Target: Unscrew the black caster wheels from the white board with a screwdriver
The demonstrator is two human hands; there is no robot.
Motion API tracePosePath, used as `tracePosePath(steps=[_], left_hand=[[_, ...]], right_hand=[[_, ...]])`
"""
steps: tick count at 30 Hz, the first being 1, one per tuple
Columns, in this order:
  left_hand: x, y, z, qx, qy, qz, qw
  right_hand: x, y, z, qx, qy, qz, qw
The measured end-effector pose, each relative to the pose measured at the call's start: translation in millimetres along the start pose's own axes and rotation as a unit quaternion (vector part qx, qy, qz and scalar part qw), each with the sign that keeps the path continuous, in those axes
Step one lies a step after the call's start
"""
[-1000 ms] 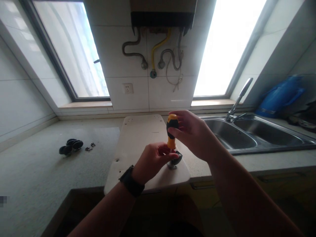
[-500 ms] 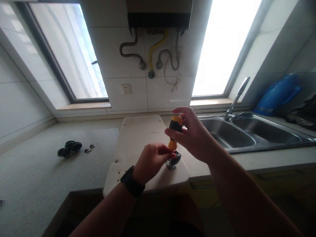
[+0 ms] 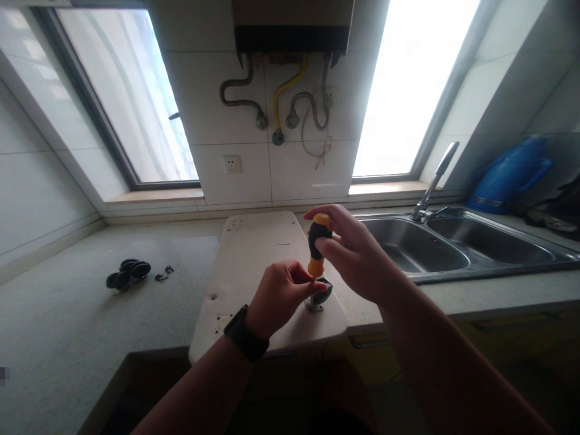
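Observation:
A yellow-and-black screwdriver (image 3: 319, 238) stands nearly upright, tip down, with my right hand (image 3: 356, 254) closed around its handle. My left hand (image 3: 285, 296) pinches the shaft just below the handle. Under the fingers, a black caster wheel (image 3: 322, 292) with a metal plate sits at the near right corner of a white board (image 3: 254, 260). The screwdriver's tip reaches down to that plate; the screw itself is too small to make out. Groups of small holes mark the board's other corners.
Several black caster wheels (image 3: 128, 273) lie on the counter (image 3: 176, 254) to the left, beside a small pile of screws (image 3: 164, 273). A steel double sink (image 3: 410, 244) with a faucet (image 3: 435, 181) is at the right, and a blue jug (image 3: 510, 175) stands behind it.
My right hand has turned around the screwdriver handle, its fingers shifting slightly left and its thumb moving. The left hand keeps its pinch in nearly the same place.

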State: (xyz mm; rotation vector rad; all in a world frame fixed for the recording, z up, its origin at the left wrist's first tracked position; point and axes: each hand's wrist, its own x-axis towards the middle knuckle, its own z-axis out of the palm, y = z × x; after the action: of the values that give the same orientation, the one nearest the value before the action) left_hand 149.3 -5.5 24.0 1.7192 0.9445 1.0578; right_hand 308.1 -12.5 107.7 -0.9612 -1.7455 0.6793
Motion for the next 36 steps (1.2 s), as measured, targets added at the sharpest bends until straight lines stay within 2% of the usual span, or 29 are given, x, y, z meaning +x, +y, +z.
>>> tracePosePath(steps=[2,4,7,11,14,22,29,36], left_hand=[[0.4,0.7,-0.4,0.009,-0.003,0.003,1.0],[0.5,0.7,-2.1,0.026,-0.002,0.004,1.0],[-0.3,0.1,-5.9,0.029,-0.01,-0.003,1.0],[-2.6,0.9,-8.6,-0.013,-0.068,-0.001,0.998],[-4.1,2.6,-7.9,-0.032,-0.081,0.006,0.996],[-4.6,5.4,-6.4,-0.029,-0.051,0.01,0.998],[-3.9,2.1,-5.3,-0.029,-0.026,-0.002,0.999],[-3.3,0.6,-4.8,-0.053,-0.01,-0.003,0.999]], right_hand=[[1.0,-1.9,0.8,-0.061,0.01,-0.006,0.998],[2.0,-1.3,0.3,-0.062,0.005,0.003,0.998],[2.9,3.6,-2.4,-0.021,-0.001,0.009,1.0],[3.0,7.8,-5.7,0.06,-0.015,-0.002,0.998],[2.7,5.4,-7.3,0.105,-0.027,0.009,0.994],[0.8,0.6,-8.8,-0.048,-0.023,0.01,0.999],[0.4,2.4,-8.3,-0.041,-0.003,-0.018,0.999],[-1.1,-2.7,-9.0,-0.023,-0.015,-0.049,0.998]])
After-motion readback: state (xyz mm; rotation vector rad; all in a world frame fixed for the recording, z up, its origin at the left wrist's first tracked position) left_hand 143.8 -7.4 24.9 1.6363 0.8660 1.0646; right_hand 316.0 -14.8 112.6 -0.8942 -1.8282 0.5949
